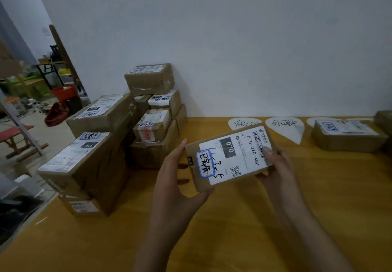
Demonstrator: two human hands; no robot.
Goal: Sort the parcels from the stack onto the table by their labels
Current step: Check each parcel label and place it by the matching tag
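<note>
Head view shows both hands holding one parcel (230,157) up off the worktop (233,240), about midway along it and well short of the far edge. The left hand (176,178) grips the parcel's left end, thumb curled under the near corner. The right hand (275,165) grips the right end, thumb pressed on the barcode of the label (239,155), which faces up. The stack (118,136) crowds the worktop's left edge, boxes piled unevenly towards the far-left corner. Paper markers (285,127) with handwriting lie along the far edge, and a second parcel (347,136) sits on one towards the far-right corner.

The main risk, as I judge it, is a wrong sort. The markers' writing is hard to read, and one is nearly covered by the second parcel, so the label could be matched to the wrong spot. Held only by its ends, the parcel could also slip if one hand lets go early. A careless reach back could topple the uneven stack off the left edge.
</note>
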